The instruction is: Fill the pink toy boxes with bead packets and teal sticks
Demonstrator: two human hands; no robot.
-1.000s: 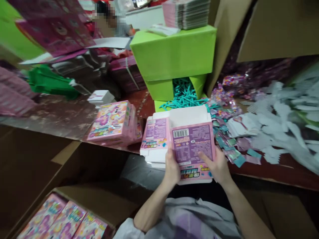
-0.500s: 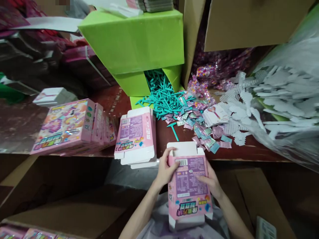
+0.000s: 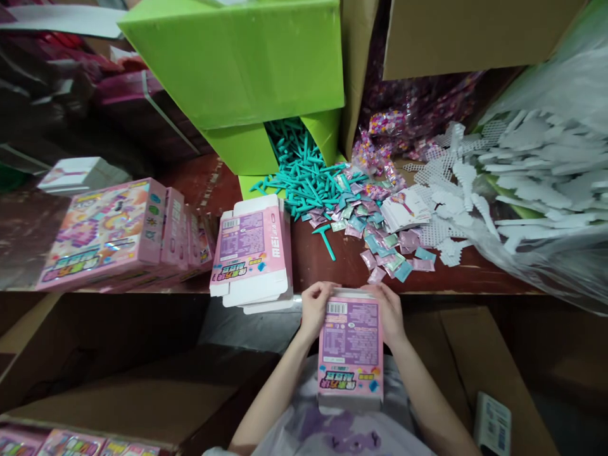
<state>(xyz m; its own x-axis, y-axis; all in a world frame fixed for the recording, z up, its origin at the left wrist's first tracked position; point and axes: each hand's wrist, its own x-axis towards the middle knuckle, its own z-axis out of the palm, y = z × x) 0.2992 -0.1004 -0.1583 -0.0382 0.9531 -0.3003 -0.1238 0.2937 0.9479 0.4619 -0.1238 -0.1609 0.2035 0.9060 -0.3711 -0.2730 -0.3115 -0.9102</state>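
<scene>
While both hands, left [image 3: 316,308] and right [image 3: 390,311], grip a pink box [image 3: 350,351] at lower centre, its top flap apparently needs tucking shut.

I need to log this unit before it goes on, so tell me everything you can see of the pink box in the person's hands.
The pink box is a flat printed carton, cardboard by its look, pink with a purple text panel, a white barcode near its far end and colourful lettering near the body. It lies lengthwise over the lap, below the table edge. The left hand and right hand grip its far corners, thumbs on top. A white edge shows at its near end.
</scene>
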